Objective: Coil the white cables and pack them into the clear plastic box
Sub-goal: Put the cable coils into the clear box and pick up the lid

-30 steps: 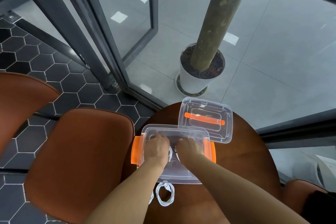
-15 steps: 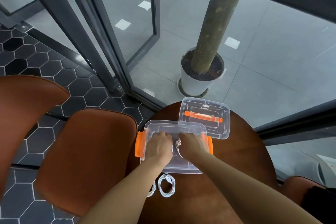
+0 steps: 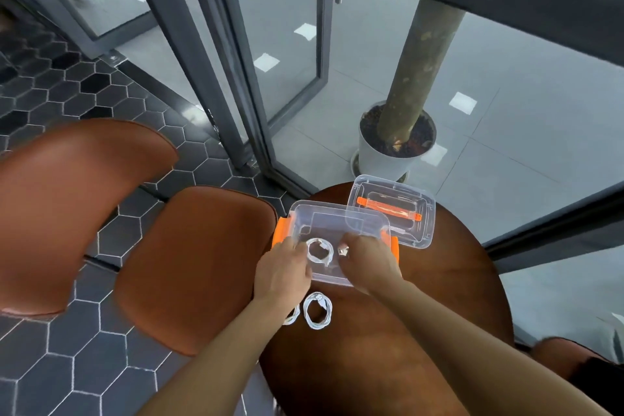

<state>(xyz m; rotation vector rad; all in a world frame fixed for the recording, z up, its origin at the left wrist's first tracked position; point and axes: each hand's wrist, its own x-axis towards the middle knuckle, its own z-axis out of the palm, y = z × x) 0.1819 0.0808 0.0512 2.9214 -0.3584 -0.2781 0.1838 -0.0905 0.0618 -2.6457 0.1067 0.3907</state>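
- The clear plastic box (image 3: 305, 213) stood open on the round brown counter (image 3: 439, 297), near its far left edge, and one coiled white cable (image 3: 319, 252) lay on the floor of the box between the two hands.
- The left hand (image 3: 282, 275) was at the near left wall of the box with the fingers bent; I could not tell if it gripped the wall or only rested there. The right hand (image 3: 368, 258) was inside the box, its fingers curled loosely, and it seemed to hold nothing.
- In my judgement, the coil in the box could spring open when nothing pressed it, because no tie was visible on it.
- A second coiled cable (image 3: 317, 311) lay on the counter just before the box, and a third one (image 3: 293, 317) was partly hidden under the left forearm. A careless move of that arm could push it off the counter edge.
- The lid (image 3: 393, 209) lay behind the box, overlapping its far right corner. It might slide if the box was pushed.
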